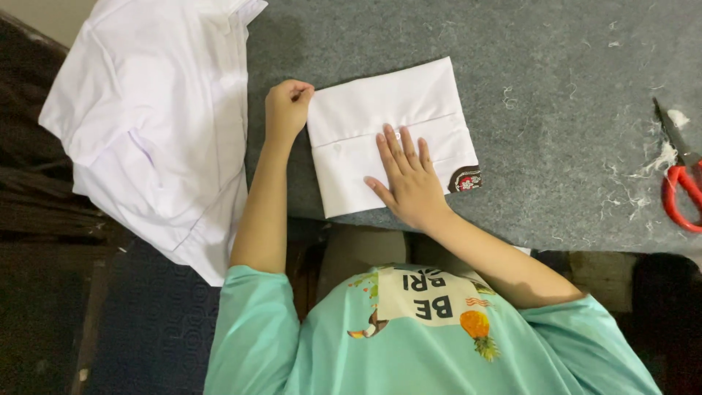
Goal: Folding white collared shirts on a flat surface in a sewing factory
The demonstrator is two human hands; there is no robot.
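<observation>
The fingers (401, 150) of the right hand (409, 179) were extended, slightly spread, and pressed flat on the folded white garment (365, 117); they clamped nothing. The fingers (298, 91) of the left hand (287, 110) were curled together at the upper left corner of the same garment, apparently pinching its edge, though the contact point was partly hidden by the knuckles. The folded white garment lay as a compact rectangle on the grey table (556, 66), close to the near edge, with a fold line running across its middle and a small dark embroidered patch (466, 179) at its lower right corner, just beside the right hand. A second white shirt (157, 124), unfolded, was draped over the left end of the table and hung past its edge, near the left hand but not touching it. Red-handled scissors (681, 179) lay at the far right of the table, well apart from both hands, among scattered white lint and thread scraps (662, 157). The person wore a turquoise short-sleeved shirt (307, 351).
</observation>
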